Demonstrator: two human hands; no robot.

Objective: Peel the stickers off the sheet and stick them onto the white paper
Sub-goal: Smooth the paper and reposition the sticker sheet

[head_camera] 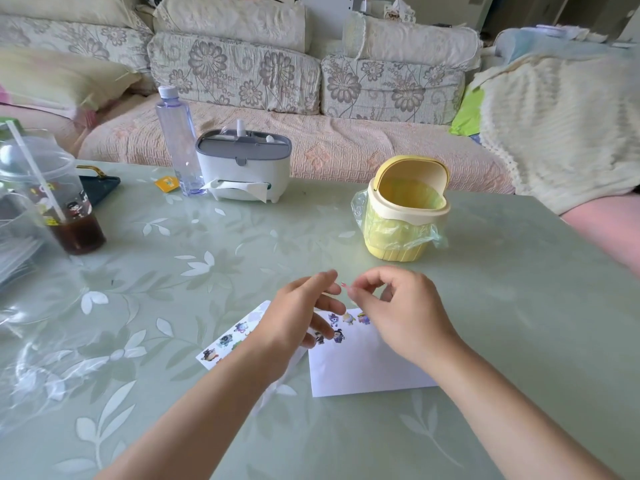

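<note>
1. A tiny pink sticker (344, 285) is pinched by the right hand (398, 313), above the white paper (363, 370).
2. The left hand (301, 313) is held just beside it, fingers loose, nothing gripped.
3. The sticker sheet (225, 339) is seen flat on the table (207, 254), partly under the left hand.
4. The sticker could be folded or stuck to a finger, because it is so small.
5. It could be pressed over the stuck stickers (348, 318) if lowered too near them.

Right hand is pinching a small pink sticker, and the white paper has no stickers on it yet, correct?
No. The head view shows several stickers already on the white paper, near its far edge. The right hand does pinch a small pink sticker.
</note>
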